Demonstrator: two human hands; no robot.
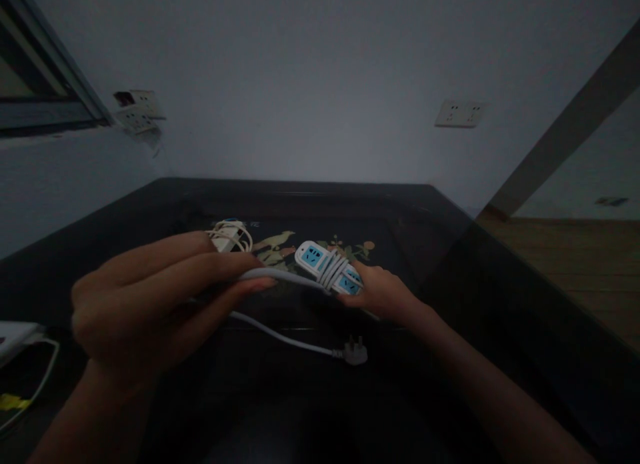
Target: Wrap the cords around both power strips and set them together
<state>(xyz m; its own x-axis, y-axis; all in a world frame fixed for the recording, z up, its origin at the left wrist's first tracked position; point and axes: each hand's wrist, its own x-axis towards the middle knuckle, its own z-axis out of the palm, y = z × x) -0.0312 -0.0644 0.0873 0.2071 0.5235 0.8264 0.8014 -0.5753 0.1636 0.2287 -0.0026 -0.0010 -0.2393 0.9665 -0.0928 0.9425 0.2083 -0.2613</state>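
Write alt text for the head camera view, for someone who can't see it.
The right hand grips a white-and-blue plastic power strip wrapped in pale cord, while the left hand pinches the cord's loose length. A pale three-pin plug shows against a black table decorated with a green bird.

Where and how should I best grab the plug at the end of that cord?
I'd pinch the plug by its rounded body, coming from the near right. Its prongs point toward the far side and the cord leaves on the left, so the near right side looks the clearest. I can't tell whether it rests on the surface or hangs above it.
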